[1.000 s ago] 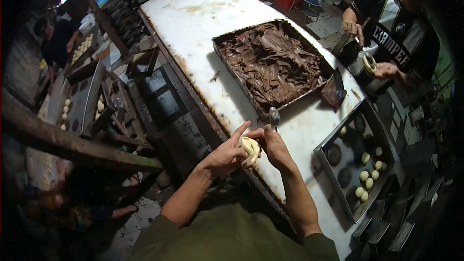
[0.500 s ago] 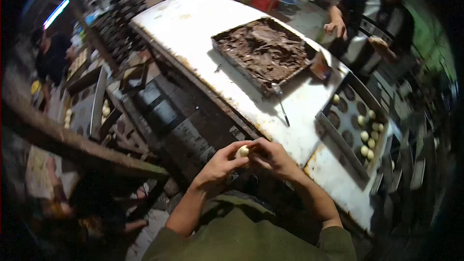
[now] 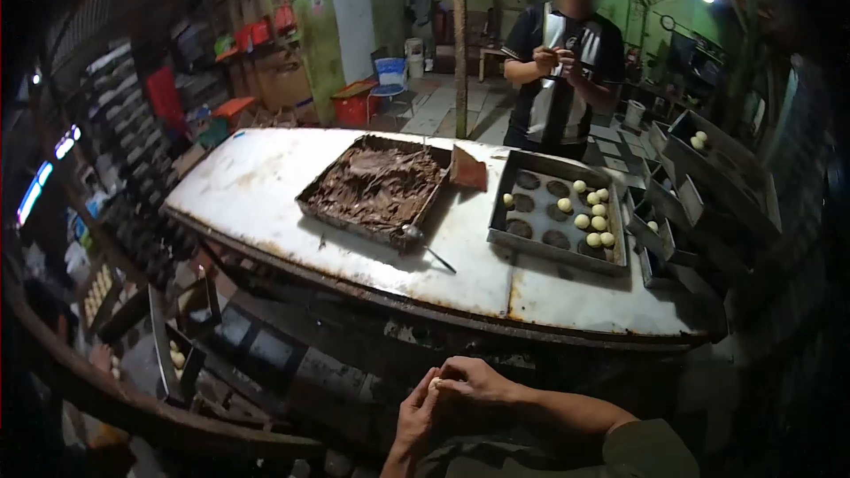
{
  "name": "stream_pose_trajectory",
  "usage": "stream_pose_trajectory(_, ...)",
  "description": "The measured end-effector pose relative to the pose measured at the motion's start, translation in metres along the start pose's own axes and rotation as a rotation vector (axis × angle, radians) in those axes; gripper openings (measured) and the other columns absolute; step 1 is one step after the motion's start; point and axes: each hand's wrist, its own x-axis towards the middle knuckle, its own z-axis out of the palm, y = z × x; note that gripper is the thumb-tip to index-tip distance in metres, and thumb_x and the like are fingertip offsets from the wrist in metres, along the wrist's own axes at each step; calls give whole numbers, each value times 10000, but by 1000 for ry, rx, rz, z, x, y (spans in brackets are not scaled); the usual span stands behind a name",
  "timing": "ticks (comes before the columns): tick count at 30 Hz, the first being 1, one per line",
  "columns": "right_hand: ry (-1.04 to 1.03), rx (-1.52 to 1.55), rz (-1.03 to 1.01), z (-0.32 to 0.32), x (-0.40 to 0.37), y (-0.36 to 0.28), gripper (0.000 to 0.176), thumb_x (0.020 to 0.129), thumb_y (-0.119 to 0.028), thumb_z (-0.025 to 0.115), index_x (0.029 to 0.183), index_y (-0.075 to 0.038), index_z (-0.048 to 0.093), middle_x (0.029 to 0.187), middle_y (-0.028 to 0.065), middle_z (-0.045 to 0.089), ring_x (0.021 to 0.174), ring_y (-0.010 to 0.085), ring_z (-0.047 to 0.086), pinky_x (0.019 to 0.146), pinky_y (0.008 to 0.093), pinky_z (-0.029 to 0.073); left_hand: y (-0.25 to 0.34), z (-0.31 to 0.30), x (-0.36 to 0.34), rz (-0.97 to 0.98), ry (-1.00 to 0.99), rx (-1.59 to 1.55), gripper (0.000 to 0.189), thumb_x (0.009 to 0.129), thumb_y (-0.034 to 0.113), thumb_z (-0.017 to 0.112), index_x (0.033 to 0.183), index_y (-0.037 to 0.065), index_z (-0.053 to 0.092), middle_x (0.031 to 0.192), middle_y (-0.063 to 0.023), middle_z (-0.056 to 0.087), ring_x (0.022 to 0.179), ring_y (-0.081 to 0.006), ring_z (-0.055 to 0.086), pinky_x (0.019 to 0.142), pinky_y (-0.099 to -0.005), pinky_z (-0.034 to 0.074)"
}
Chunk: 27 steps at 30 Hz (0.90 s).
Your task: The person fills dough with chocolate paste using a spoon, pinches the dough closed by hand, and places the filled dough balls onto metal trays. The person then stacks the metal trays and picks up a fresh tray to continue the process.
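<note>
A small pale dough ball (image 3: 435,383) sits between my two hands, in front of the table's near edge. My left hand (image 3: 414,416) is closed around it from the left. With its fingers pinched on the same ball, my right hand (image 3: 475,382) meets it from the right. Beyond them on the table lies a square metal tray (image 3: 310,205) full of dark brown paste (image 3: 376,190). A spoon-like metal tool (image 3: 434,252) rests against that tray's front corner. To the right, another metal tray (image 3: 553,255) holds several pale dough balls (image 3: 598,210) above dark round marks.
The white-topped table (image 3: 239,186) has a rusty near edge. Across it stands a person (image 3: 562,62) with both hands raised together. Stacked metal trays (image 3: 722,168) are at the right; a wooden rail (image 3: 177,416) crosses the lower left. A post (image 3: 459,44) rises behind the table.
My view has tilted up and turned, so the table appears more level and my hands lower in frame. Both hands stay on the dough ball. The person opposite has brought their hands together.
</note>
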Motion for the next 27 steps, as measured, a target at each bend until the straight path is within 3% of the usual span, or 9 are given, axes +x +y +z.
stream_pose_trajectory(2, 84, 240, 167, -4, -11, 16, 221, 836, -174, 605, 949, 14, 576, 856, 133, 554, 773, 251, 561, 711, 307, 457, -9, 24, 7, 88, 106, -98, 367, 912, 126, 509, 1250, -2, 449, 1146, -107, 556, 1006, -133, 541, 857, -241, 442)
stream_pose_trajectory(7, 523, -420, -456, -35, -66, 47, 146, 805, -104, 625, 935, -40, 610, 947, 153, 542, 758, 288, 553, 714, 346, 491, -43, 95, 48, -109, 175, -190, 244, 920, 177, 499, 1085, -1, 523, 1025, -101, 586, 880, -142, 582, 754, -260, 491)
stream_pose_trajectory(10, 556, -650, -376, -110, -105, 68, 173, 793, -82, 639, 937, -19, 567, 930, 132, 544, 796, 236, 564, 724, 326, 492, -50, 170, 70, -240, -10, -100, 244, 933, 174, 471, 1083, -4, 545, 1083, -103, 571, 946, -161, 568, 794, -270, 473)
stream_pose_trajectory(12, 615, 29, 190, -155, -137, 88, 248, 768, -68, 672, 961, -22, 524, 952, 120, 563, 836, 142, 548, 684, 283, 475, -65, 217, 85, -96, -344, 117, 250, 929, 125, 459, 1124, 3, 557, 1210, -111, 513, 1086, -185, 506, 894, -279, 416)
stream_pose_trajectory(16, 757, 444, 101, -217, -179, 173, 328, 830, -47, 571, 1120, -14, 421, 943, 110, 580, 858, 169, 563, 757, 282, 469, -81, 290, 126, 178, -634, 509, 335, 848, 51, 509, 1180, 88, 546, 1255, -161, 463, 1180, -309, 437, 954, -329, 379)
stream_pose_trajectory(19, 1046, 352, 176, -244, -185, 208, 317, 855, -27, 530, 1149, -2, 417, 994, 141, 602, 894, 150, 578, 742, 262, 480, -145, 317, 185, 600, -653, 1186, 370, 824, 122, 556, 1192, 135, 523, 1273, -152, 442, 1171, -324, 430, 957, -379, 382)
stream_pose_trajectory(22, 1151, -261, 194, -264, -157, 269, 253, 847, -31, 525, 1098, 1, 517, 1021, 161, 603, 940, 234, 590, 807, 311, 468, -150, 323, 195, 736, -612, 1355, 429, 811, 176, 592, 1226, 167, 485, 1278, -151, 440, 1174, -331, 424, 958, -399, 374)
stream_pose_trajectory(24, 1175, -109, 125, -256, -117, 250, 228, 833, -92, 545, 1039, -2, 580, 1052, 179, 589, 1012, 294, 553, 880, 373, 425, -139, 305, 213, 645, -588, 951, 517, 812, 208, 616, 1259, 39, 418, 1249, -195, 458, 1174, -348, 429, 968, -399, 357)
stream_pose_trajectory(27, 819, -341, 292, -228, -102, 225, 270, 879, -221, 514, 1077, -45, 572, 1125, 129, 571, 1091, 273, 500, 957, 367, 374, -91, 259, 194, 291, -364, 745, 517, 834, 204, 606, 1256, -14, 401, 1208, -197, 500, 1142, -302, 476, 943, -367, 379)
